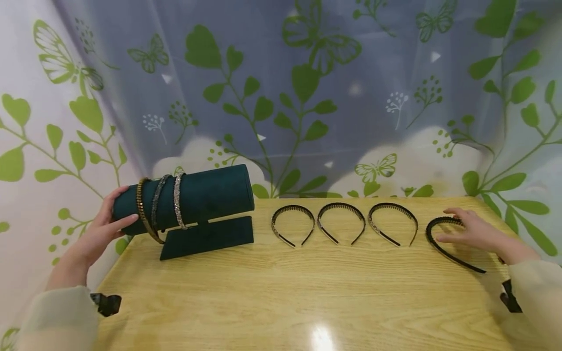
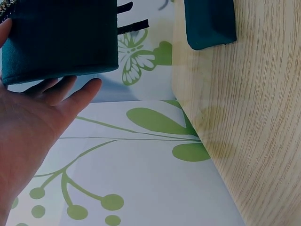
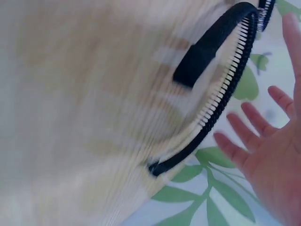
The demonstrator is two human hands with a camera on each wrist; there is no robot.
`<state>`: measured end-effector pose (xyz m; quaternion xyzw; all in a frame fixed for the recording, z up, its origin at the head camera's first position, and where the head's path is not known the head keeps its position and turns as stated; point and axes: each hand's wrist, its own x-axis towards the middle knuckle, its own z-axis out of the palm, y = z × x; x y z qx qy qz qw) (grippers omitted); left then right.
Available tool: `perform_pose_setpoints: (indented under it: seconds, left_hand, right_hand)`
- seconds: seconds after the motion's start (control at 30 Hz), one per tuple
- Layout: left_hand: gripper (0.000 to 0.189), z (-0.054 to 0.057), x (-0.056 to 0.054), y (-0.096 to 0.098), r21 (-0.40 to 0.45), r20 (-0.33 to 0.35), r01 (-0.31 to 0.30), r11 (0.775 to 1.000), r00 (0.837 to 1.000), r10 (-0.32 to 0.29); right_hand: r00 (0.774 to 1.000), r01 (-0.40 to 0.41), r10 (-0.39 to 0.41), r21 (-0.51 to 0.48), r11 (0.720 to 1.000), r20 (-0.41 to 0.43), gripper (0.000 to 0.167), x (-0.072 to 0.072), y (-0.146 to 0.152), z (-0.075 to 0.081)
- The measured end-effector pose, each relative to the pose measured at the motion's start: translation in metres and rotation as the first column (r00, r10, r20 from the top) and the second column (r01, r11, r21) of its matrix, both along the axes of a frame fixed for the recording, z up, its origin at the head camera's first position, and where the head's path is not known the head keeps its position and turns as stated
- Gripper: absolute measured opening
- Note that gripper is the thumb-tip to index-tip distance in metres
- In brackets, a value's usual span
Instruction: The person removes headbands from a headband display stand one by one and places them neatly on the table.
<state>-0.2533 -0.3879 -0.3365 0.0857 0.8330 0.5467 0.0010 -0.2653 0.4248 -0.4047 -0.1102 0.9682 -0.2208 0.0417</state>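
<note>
My left hand grips the left end of a dark green headband stand, thumb in front and fingers behind its padded roll. The left wrist view shows the palm close under the roll's end. Three glittery headbands sit on the roll: a gold one, a dark grey one and a silver one. Over at the right, my right hand hovers by a black headband with comb teeth. In the right wrist view, its fingers are spread apart, beside that headband.
Three more toothed headbands lie in a row on the wooden table: a left one, a middle one and a right one. A curtain printed with leaves and butterflies hangs behind the table's back edge.
</note>
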Motion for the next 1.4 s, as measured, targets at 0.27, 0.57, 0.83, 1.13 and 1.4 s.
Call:
perform_pose_setpoints:
  seconds: [0.27,0.57,0.83,1.13,1.4]
  left_hand:
    - [0.073,-0.001,0.003,-0.004,-0.052,-0.015,-0.005,0.999,1.0,0.004]
    - [0.073,-0.002,0.002,0.0,-0.049,0.001,0.012,0.999,1.0,-0.012]
    - [0.073,-0.001,0.002,0.002,-0.055,0.009,0.01,0.998,1.0,-0.01]
    - [0.072,0.002,0.001,0.0,-0.052,-0.003,0.015,0.999,1.0,-0.015]
    - [0.072,0.003,0.003,0.001,-0.046,0.004,0.007,0.999,1.0,-0.007]
  right_hand:
    - [0.98,-0.194,0.197,-0.137,0.971,0.004,0.044,0.035,0.007,-0.004]
    - [0.9,-0.426,0.385,-0.228,0.876,-0.202,0.028,0.044,0.018,-0.032]
    - [0.879,-0.471,0.43,-0.232,0.851,-0.205,0.026,0.035,0.014,-0.034]
    - [0.936,-0.324,0.287,-0.179,0.929,-0.204,0.021,0.026,0.006,-0.032]
    - [0.989,-0.132,0.125,-0.104,0.986,-0.072,0.016,0.007,0.002,-0.021]
